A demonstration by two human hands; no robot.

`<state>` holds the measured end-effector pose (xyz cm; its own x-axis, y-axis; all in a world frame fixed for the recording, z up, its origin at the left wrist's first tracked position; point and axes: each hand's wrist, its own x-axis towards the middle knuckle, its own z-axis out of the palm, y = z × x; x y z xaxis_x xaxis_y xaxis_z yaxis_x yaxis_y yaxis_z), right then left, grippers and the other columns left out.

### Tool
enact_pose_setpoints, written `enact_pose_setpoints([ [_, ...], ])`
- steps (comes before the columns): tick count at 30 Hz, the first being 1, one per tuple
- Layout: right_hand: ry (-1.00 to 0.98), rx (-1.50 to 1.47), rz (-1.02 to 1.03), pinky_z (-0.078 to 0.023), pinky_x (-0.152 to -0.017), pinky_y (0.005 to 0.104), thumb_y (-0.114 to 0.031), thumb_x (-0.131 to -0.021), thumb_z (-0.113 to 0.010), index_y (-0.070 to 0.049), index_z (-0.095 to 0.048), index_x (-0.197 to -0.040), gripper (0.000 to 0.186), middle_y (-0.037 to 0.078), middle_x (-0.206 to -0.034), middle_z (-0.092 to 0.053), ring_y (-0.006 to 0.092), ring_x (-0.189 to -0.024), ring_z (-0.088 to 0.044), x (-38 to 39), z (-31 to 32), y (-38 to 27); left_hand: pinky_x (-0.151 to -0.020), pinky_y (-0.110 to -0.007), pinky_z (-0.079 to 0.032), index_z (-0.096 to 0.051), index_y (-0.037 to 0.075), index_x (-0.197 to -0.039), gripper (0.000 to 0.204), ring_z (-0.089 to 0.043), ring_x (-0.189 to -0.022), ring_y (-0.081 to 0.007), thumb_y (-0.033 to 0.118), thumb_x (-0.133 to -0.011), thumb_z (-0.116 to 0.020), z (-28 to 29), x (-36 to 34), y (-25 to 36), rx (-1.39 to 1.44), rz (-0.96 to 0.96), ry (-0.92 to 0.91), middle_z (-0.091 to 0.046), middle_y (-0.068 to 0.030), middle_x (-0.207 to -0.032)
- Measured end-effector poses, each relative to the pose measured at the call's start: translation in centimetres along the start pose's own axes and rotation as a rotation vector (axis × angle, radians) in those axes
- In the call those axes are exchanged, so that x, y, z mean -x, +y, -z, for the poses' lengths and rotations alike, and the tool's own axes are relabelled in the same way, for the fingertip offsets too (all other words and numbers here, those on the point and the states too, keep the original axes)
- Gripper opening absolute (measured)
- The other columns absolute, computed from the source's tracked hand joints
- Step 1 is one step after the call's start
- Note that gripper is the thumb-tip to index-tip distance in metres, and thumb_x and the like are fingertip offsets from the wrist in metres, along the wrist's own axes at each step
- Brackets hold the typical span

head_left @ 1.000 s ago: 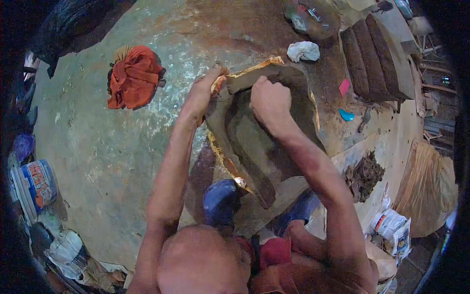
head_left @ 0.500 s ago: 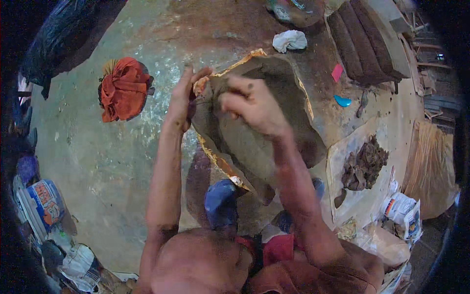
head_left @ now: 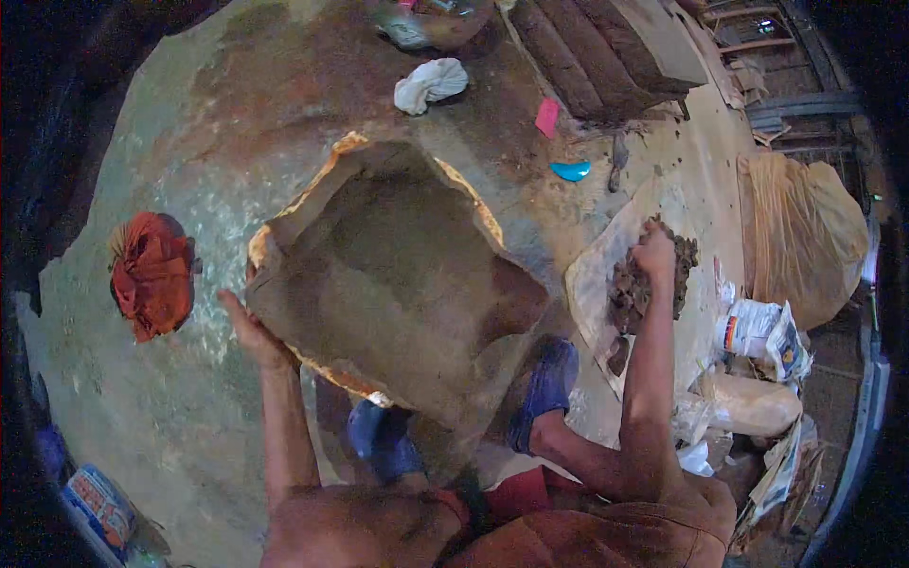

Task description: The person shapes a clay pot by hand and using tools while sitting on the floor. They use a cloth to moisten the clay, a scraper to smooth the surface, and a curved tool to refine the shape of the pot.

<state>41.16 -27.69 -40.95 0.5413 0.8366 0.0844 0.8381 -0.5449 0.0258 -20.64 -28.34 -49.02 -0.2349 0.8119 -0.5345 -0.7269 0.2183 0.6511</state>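
Observation:
A wide, irregular mould (head_left: 398, 246) lined with smooth grey-brown clay sits in front of me, its pale yellowish rim ragged and uneven. At its left edge my left hand (head_left: 254, 331) holds the outer side; some fingers are hidden behind the wall and one sticks out away from it. My right hand (head_left: 653, 254) is out to the right, fingers curled down into a heap of dark lumpy clay (head_left: 630, 298). That heap lies on a pale, dirty sheet (head_left: 589, 275). How much clay the fingers hold cannot be made out.
A bundled orange-red cloth (head_left: 151, 275) lies at left. Beyond the mould are a white crumpled cloth (head_left: 431, 85), a basin (head_left: 440, 28), a pink piece (head_left: 547, 117), a blue curved piece (head_left: 570, 171) and a large dark clay block (head_left: 606, 57). Bags (head_left: 757, 331) stand at right.
My right hand has left the inside of the mould and reached right into the clay heap. My left hand has shifted lower along the left rim. The view has swung right.

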Motion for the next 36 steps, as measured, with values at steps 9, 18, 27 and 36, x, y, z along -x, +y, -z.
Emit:
enact_pose_setpoints([
  [9,-0.03,-0.166,0.328,-0.051,-0.095,0.0482,-0.031,-0.084,-0.075,-0.008,-0.065,-0.129,0.052,0.022,-0.116,-0.068,0.0389,-0.111,-0.064,-10.7,-12.6,-7.7,-0.113,-0.044,-0.037,-0.042,-0.002,-0.149,0.089,-0.049,-0.131,-0.0312,0.072,-0.101,-0.031,0.6,-0.5,0.4,-0.014,0.0,0.087,-0.049,-0.0134,-0.148],
  [18,-0.359,-0.152,0.275,-0.053,-0.087,0.0431,-0.023,-0.073,-0.083,-0.006,-0.067,-0.12,0.053,0.021,-0.108,-0.07,0.0366,-0.096,-0.069,-14.3,-5.0,-12.4,-0.099,-0.041,-0.048,-0.045,0.0,-0.147,0.069,-0.061,-0.114,-0.025,0.053,-0.103,-0.046,2.8,-7.6,-0.3,-0.619,-0.593,-0.127,-0.057,-0.0123,-0.134],
  [27,0.236,-0.331,0.878,-0.054,-0.088,0.0424,-0.015,-0.08,-0.073,-0.005,-0.074,-0.11,0.032,0.024,-0.108,-0.07,0.0374,-0.102,-0.069,-22.3,4.0,-38.9,-0.06,-0.027,-0.052,-0.056,0.001,-0.139,0.041,-0.061,-0.069,-0.0105,0.001,-0.099,-0.06,0.6,-9.7,-2.8,-0.996,-0.778,0.223,-0.063,-0.005,-0.084],
  [36,-0.048,0.095,0.585,-0.055,-0.09,0.0492,-0.019,-0.079,-0.072,-0.006,-0.072,-0.115,0.038,0.025,-0.11,-0.071,0.0404,-0.104,-0.07,-28.6,-7.2,-53.8,-0.069,-0.037,-0.055,-0.065,-0.002,-0.123,0.028,-0.069,-0.08,-0.0264,0.003,-0.095,-0.062,3.2,-10.0,-0.6,-1.162,-0.889,0.304,-0.067,-0.0147,-0.09],
])
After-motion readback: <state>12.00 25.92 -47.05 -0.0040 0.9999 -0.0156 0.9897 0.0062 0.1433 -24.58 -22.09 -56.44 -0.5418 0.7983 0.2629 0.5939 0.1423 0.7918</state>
